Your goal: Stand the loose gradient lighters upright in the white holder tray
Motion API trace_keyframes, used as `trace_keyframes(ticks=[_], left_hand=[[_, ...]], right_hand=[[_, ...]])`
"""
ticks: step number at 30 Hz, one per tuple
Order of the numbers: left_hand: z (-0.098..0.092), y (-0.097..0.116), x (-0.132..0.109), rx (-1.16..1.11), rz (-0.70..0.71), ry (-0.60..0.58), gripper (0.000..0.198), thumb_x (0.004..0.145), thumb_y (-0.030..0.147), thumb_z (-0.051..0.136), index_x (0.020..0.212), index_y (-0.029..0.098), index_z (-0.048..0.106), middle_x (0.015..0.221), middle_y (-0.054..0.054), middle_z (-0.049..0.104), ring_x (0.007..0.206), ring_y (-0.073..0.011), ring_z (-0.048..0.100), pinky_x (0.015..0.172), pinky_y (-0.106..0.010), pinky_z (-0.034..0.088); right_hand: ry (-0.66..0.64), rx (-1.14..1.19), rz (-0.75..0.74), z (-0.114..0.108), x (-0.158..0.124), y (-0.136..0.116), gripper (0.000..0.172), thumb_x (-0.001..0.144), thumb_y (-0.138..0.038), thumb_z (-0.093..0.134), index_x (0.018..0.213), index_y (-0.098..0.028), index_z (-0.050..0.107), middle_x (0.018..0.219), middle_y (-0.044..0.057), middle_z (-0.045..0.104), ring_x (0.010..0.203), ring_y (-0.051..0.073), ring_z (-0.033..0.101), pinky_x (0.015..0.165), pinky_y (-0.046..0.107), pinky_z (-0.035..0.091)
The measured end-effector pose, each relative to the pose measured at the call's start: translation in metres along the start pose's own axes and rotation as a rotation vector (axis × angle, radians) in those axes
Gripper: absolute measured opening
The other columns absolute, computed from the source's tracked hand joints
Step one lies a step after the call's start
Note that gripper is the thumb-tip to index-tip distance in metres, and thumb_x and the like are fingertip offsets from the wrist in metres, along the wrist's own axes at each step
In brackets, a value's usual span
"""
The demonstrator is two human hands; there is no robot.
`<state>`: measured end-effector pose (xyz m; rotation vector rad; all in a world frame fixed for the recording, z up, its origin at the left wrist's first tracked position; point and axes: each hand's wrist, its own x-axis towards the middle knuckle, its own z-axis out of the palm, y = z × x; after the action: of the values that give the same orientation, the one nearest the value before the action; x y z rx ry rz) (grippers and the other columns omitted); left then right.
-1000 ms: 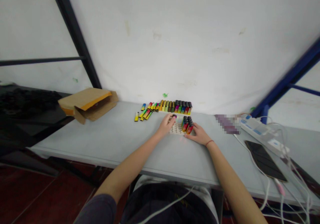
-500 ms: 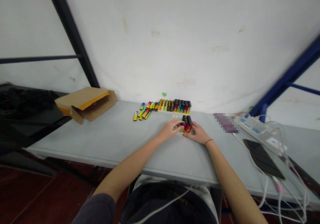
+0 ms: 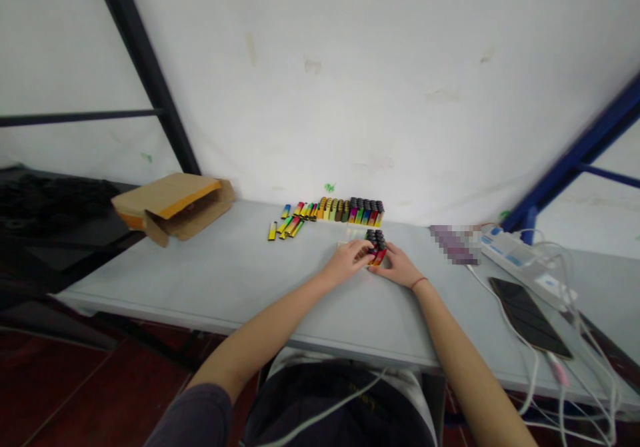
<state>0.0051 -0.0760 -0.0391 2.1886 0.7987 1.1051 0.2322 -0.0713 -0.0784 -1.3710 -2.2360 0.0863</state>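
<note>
My left hand (image 3: 346, 261) and my right hand (image 3: 397, 266) meet at a small white tray (image 3: 350, 234) on the grey table (image 3: 225, 280). Several colourful lighters with black caps (image 3: 376, 243) stand packed in the tray's right part. My left hand's fingers are curled against their left side. From the right, my right hand's fingers press on the same cluster. Behind them, a row of upright lighters (image 3: 357, 210) lines the wall, with loose lighters (image 3: 287, 224) lying flat to its left.
An open cardboard box (image 3: 170, 206) lies on the table's far left. A power strip (image 3: 520, 257) with several cables and a dark phone (image 3: 529, 317) sit at the right. Black frame bars stand at the left, a blue one at the right.
My left hand has come off the tray's far left corner and moved right, against the lighters standing in it. My right hand has hardly moved.
</note>
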Motion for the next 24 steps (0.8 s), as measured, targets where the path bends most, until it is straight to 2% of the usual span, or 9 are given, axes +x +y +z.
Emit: trace_keyframes(ticks=[7, 10, 12, 15, 17, 18, 21, 24], left_hand=[[-0.006, 0.003, 0.001, 0.258, 0.146, -0.016, 0.032, 0.095, 0.028, 0.051, 0.125, 0.020, 0.061, 0.117, -0.009, 0.065, 0.110, -0.0206, 0.060, 0.102, -0.035, 0.046], [-0.016, 0.005, 0.005, 0.389, 0.118, -0.015, 0.039, 0.096, 0.034, 0.049, 0.132, 0.021, 0.057, 0.120, -0.009, 0.065, 0.112, -0.0220, 0.058, 0.104, -0.037, 0.043], [-0.030, 0.002, 0.008, 0.525, -0.004, 0.058, 0.044, 0.096, 0.039, 0.048, 0.136, 0.023, 0.056, 0.123, -0.010, 0.064, 0.117, -0.0246, 0.055, 0.106, -0.041, 0.040], [-0.062, -0.014, 0.010, 0.752, -0.343, 0.261, 0.045, 0.097, 0.040, 0.044, 0.137, 0.024, 0.057, 0.135, -0.012, 0.059, 0.130, -0.0301, 0.045, 0.110, -0.049, 0.034], [-0.087, -0.030, 0.007, 0.859, -0.538, 0.350, 0.049, 0.098, 0.041, 0.037, 0.143, 0.026, 0.052, 0.147, -0.013, 0.050, 0.140, -0.0333, 0.034, 0.112, -0.056, 0.028], [-0.099, -0.039, 0.004, 0.877, -0.609, 0.351, 0.052, 0.099, 0.042, 0.031, 0.147, 0.029, 0.045, 0.152, -0.012, 0.045, 0.143, -0.0337, 0.030, 0.112, -0.060, 0.027], [-0.122, -0.060, -0.004, 0.825, -0.774, 0.161, 0.056, 0.100, 0.044, 0.019, 0.154, 0.036, 0.032, 0.162, -0.005, 0.031, 0.147, -0.0329, 0.026, 0.111, -0.064, 0.027], [-0.126, -0.068, -0.007, 0.834, -0.841, 0.034, 0.058, 0.099, 0.046, 0.016, 0.153, 0.034, 0.034, 0.163, -0.004, 0.028, 0.149, -0.0326, 0.024, 0.114, -0.066, 0.021]], right_hand=[[-0.009, 0.034, 0.024, -0.001, 0.001, -0.001, 0.067, 0.076, -0.064, 0.069, 0.128, -0.023, 0.062, 0.135, 0.015, 0.060, 0.126, 0.037, 0.055, 0.108, 0.055, 0.043], [-0.014, 0.033, 0.029, -0.002, 0.001, -0.002, 0.067, 0.076, -0.064, 0.068, 0.128, -0.022, 0.062, 0.134, 0.015, 0.060, 0.126, 0.037, 0.055, 0.108, 0.054, 0.043], [-0.018, 0.031, 0.032, -0.002, 0.000, -0.001, 0.067, 0.077, -0.065, 0.068, 0.127, -0.021, 0.062, 0.135, 0.016, 0.059, 0.126, 0.037, 0.055, 0.108, 0.055, 0.043], [-0.025, 0.024, 0.038, -0.002, 0.000, -0.001, 0.067, 0.077, -0.065, 0.066, 0.126, -0.020, 0.063, 0.137, 0.016, 0.058, 0.127, 0.038, 0.054, 0.108, 0.055, 0.043], [-0.027, 0.022, 0.039, -0.002, 0.000, -0.001, 0.066, 0.077, -0.065, 0.067, 0.126, -0.020, 0.063, 0.138, 0.016, 0.058, 0.127, 0.038, 0.054, 0.108, 0.055, 0.043], [-0.026, 0.023, 0.038, -0.002, 0.000, -0.001, 0.066, 0.077, -0.065, 0.067, 0.126, -0.020, 0.064, 0.137, 0.016, 0.058, 0.127, 0.038, 0.054, 0.109, 0.054, 0.043], [-0.026, 0.026, 0.035, -0.002, 0.000, -0.001, 0.066, 0.077, -0.064, 0.067, 0.127, -0.021, 0.063, 0.137, 0.016, 0.059, 0.127, 0.038, 0.054, 0.108, 0.054, 0.043], [-0.032, 0.025, 0.035, -0.003, 0.000, -0.001, 0.067, 0.078, -0.066, 0.065, 0.127, -0.021, 0.063, 0.138, 0.016, 0.058, 0.127, 0.038, 0.054, 0.108, 0.055, 0.043]])
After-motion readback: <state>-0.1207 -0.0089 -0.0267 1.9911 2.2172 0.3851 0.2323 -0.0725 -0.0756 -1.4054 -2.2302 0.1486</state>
